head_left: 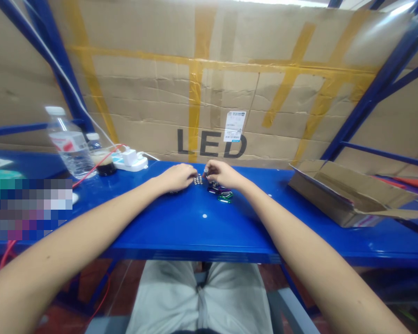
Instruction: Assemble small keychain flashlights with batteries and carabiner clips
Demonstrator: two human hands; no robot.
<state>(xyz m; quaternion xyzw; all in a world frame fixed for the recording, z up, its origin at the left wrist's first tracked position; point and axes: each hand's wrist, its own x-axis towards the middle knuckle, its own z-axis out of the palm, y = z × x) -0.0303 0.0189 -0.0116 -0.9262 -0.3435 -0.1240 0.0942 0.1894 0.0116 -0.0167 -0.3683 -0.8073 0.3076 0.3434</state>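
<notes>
Small silvery pieces [198,179], closely clustered

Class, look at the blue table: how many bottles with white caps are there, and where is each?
2. The larger clear bottle stands toward the left; the smaller bottle is just right of it. Part of the left is blurred out and may hide others.

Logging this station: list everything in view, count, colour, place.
table: one, blue, centre
metal pieces: several, silver, mid-table
clips: several, green and purple, right of pieces
bottles: two, clear, left
power strip: one, white, left
cables: several, red and white, left
open box: one, brown, right
LED cardboard: one, brown, behind
tape: several, yellow, on cardboard
label: one, white, on cardboard
frame bars: several, blue, both sides
chair: one, grey, below
trousers: one pair, pale, below
left hand: one, bare, beside pieces
right hand: one, bare, at clips
</notes>
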